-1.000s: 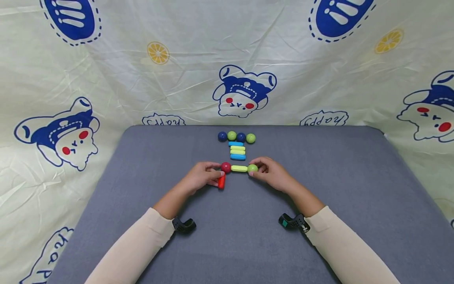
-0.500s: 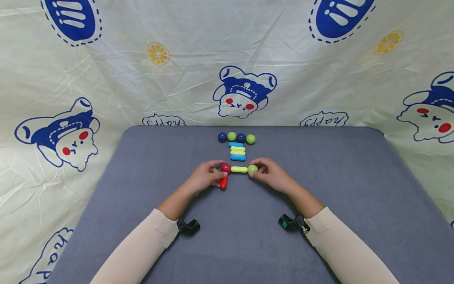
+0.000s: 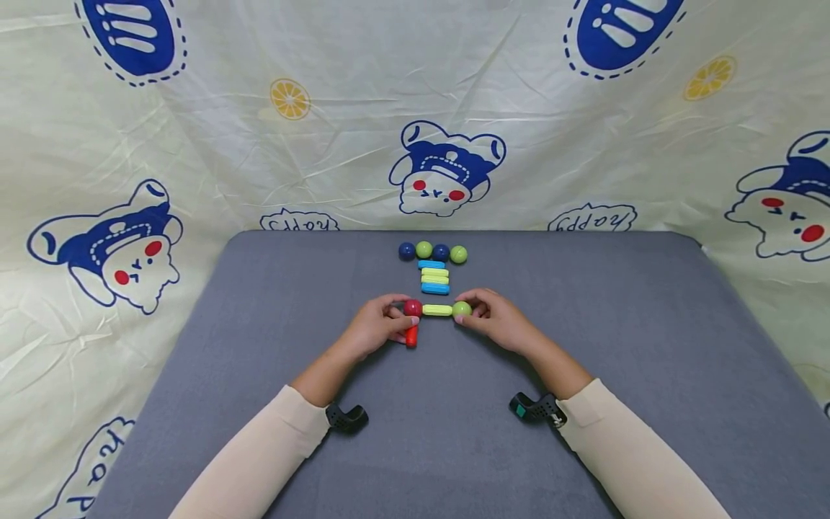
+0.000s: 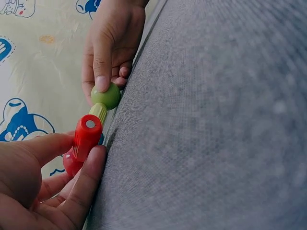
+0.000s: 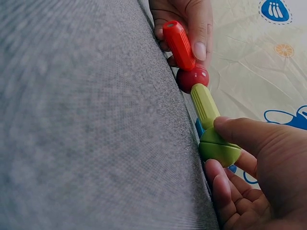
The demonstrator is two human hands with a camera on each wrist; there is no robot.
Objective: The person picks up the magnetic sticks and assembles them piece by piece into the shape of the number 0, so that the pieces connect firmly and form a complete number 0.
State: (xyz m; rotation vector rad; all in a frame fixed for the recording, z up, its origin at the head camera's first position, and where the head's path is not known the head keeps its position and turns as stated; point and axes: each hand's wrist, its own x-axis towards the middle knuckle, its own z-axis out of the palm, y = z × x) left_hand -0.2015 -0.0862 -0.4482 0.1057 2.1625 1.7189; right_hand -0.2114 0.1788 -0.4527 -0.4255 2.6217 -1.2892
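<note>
My left hand [image 3: 376, 326] pinches a red magnetic stick [image 4: 87, 136] between thumb and fingers, a pale magnet disc showing at its free end. The stick's other end meets a red ball [image 5: 193, 79], and the left fingertips reach round that ball too. A ribbed yellow-green stick [image 3: 437, 310] runs from the red ball to a green ball [image 4: 106, 97]. My right hand [image 3: 498, 317] holds the green ball between thumb and curled fingers. In the head view, the joined pieces lie level across, with the red stick pointing toward me.
Just beyond the hands, blue sticks [image 3: 435, 288] and yellow-green sticks [image 3: 434, 272] lie stacked in a column. Behind them sits a row of dark blue balls [image 3: 406, 251] and green balls [image 3: 458, 254]. A printed curtain [image 3: 350, 173] hangs behind the grey table [image 3: 415, 447].
My left hand has shifted slightly right, bringing the red stick's top under the red ball and turning it more upright in the head view. My right hand has stayed still on the green ball.
</note>
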